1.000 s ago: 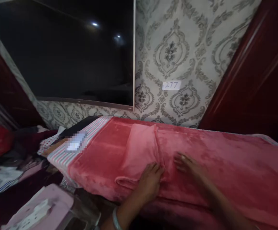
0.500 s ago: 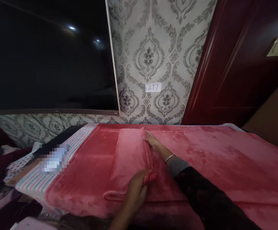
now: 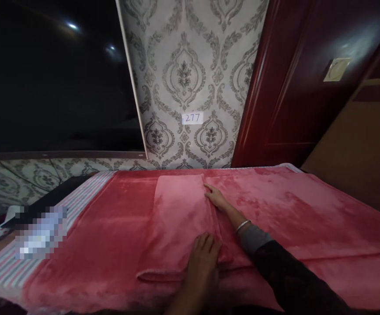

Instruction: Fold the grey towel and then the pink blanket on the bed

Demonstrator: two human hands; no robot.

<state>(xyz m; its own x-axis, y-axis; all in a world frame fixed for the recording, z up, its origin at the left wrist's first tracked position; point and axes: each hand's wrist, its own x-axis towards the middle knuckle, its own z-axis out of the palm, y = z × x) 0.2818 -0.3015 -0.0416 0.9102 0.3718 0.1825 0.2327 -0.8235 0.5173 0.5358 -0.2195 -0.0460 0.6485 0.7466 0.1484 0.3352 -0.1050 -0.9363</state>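
Note:
A pink-red plush blanket (image 3: 111,240) lies spread out, with a folded panel (image 3: 176,210) of plush cloth in its middle. My left hand (image 3: 204,258) rests on the near right corner of that panel, fingers stretched flat on the cloth. At the panel's far right edge, my right hand (image 3: 217,199) touches the fabric with its fingers extended and apart. A bangle (image 3: 243,225) circles the right wrist. The panel's near edge shows a rounded fold at the left, while the corner beneath my left hand is partly hidden.
Under the blanket, a striped sheet (image 3: 81,192) shows along the left. A blurred-out item (image 3: 40,234) lies on it. Behind stand a large dark screen (image 3: 55,87), patterned wallpaper with a "277" label (image 3: 192,118), and a dark red door (image 3: 284,87). A brown board (image 3: 357,153) leans at the right.
The folded panel's right edge has moved rightward and now lies flatter. My left hand has gone from gripping the edge to lying on top; my right hand's fingers have loosened. The view has turned right.

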